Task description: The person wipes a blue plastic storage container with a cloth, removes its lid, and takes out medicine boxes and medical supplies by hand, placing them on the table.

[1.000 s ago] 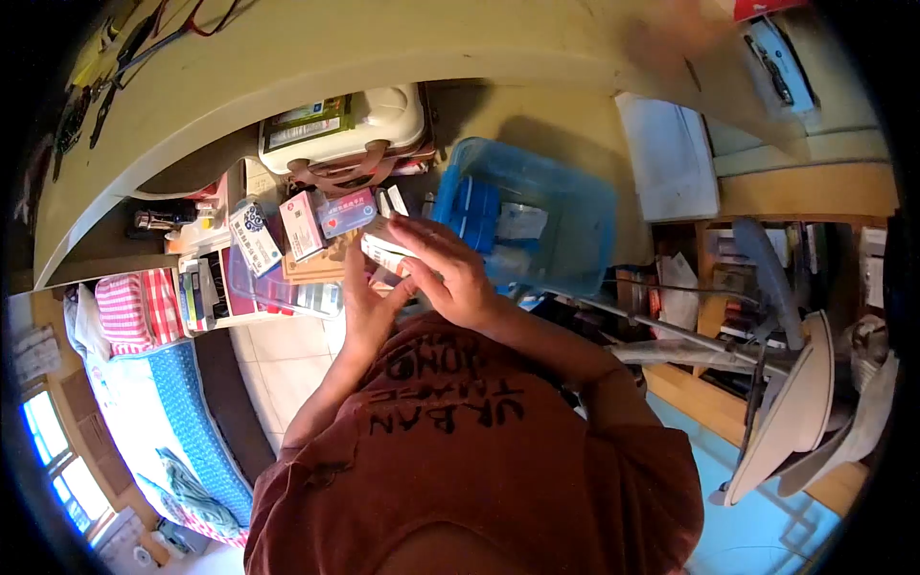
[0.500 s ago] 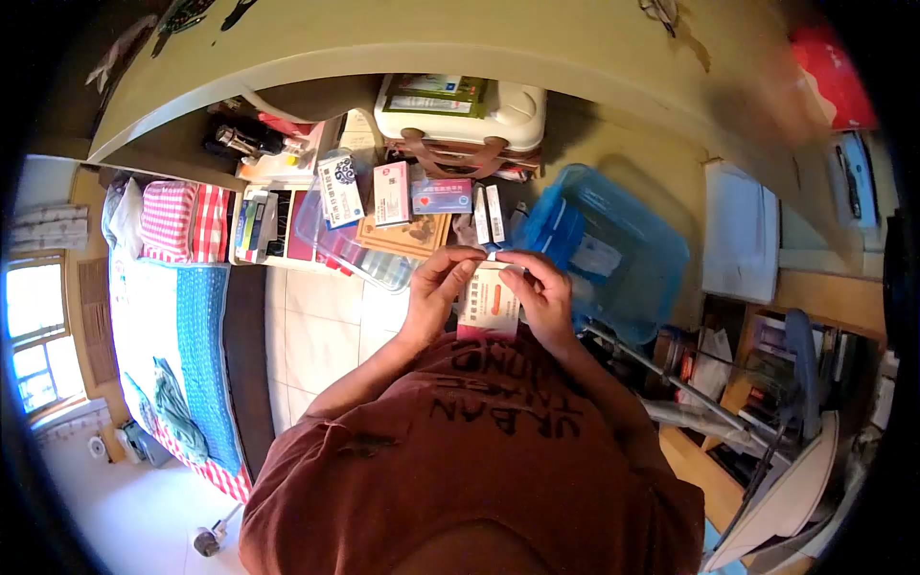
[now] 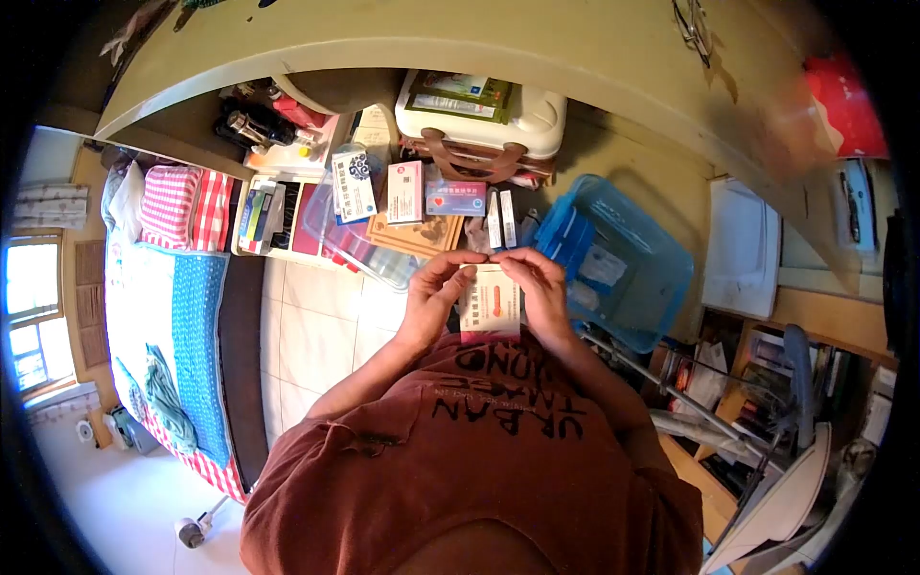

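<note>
A cream and red medicine box [image 3: 491, 305] stands upright against my shirt, with printed characters and an orange-red mark on its face. My left hand [image 3: 433, 295] grips its top left corner, thumb on the front. On the opposite corner my right hand [image 3: 537, 289] pinches it the same way, and the fingertips of both hands meet along the top edge. Beyond them lie a white and blue box [image 3: 354, 188], a white and pink box [image 3: 405, 192] and a blue and pink box [image 3: 454, 198]. Two slim white boxes [image 3: 500, 219] lie beside these.
A blue translucent plastic bin [image 3: 661, 307] sits to the right. Under the boxes are a wooden board [image 3: 412, 240] and a clear plastic container [image 3: 379, 266]. A white case [image 3: 537, 120] with brown handles stands behind. To the left is a bed [image 3: 196, 335]; shelves [image 3: 824, 321] are at right.
The white flap that stuck up at the box's top no longer shows; my fingertips have come together along that edge. The view has shifted slightly.
</note>
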A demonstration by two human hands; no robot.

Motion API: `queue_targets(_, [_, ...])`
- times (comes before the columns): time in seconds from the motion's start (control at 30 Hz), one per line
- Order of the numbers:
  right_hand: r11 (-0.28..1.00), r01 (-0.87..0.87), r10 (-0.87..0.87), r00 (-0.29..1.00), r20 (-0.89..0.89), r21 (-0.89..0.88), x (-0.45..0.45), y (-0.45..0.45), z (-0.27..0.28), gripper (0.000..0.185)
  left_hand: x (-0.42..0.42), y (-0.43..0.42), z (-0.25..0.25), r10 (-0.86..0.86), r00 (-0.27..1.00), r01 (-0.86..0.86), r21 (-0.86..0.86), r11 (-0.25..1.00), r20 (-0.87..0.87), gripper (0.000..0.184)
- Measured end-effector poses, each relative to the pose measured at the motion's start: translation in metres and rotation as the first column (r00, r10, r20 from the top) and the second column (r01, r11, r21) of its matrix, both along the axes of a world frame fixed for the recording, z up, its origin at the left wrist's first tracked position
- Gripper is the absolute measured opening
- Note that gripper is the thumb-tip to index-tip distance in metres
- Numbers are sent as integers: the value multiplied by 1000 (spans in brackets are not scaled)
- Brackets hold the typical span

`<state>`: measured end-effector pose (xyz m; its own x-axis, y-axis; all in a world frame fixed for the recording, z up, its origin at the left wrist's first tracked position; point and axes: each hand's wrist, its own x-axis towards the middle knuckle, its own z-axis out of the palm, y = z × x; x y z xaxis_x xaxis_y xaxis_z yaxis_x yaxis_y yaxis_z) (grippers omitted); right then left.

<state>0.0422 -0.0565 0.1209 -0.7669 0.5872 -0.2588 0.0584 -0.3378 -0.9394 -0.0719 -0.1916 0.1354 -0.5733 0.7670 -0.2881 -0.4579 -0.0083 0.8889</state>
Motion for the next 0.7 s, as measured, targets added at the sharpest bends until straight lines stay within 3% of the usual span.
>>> queue_targets(0.1, [997,-15,12,999,44,77,-4,-5,7,19,-3,-3,1,-17,994,16,-11,1000,-106,21])
queue_targets(0.27, [994,-21,16,999,43,110,-7,-5,13,18,-9,-5,5,-11,997,17,-74,997,74,21])
queue_targets(0.37, [974,-59,50,998,45,217,-6,-5,15,17,-11,-5,7,4,993,0,-38,999,115,20])
queue_targets(0.43, [917,-73,72,997,16,393,-6,-4,13,17,-12,-7,4,-15,993,17,-14,1000,118,18])
queue_targets(0.53, [882,-115,132,991,-6,457,-4,2,9,16,-10,-12,-5,-27,1000,27,-20,999,5,16])
queue_targets(0.6, [862,-159,176,984,10,481,-5,8,13,14,-10,-14,-10,-85,964,81,-25,996,-252,13])
queue_targets(0.7, [815,-185,210,978,17,549,-6,9,8,16,-13,-13,-11,-79,984,78,-16,997,-158,13])
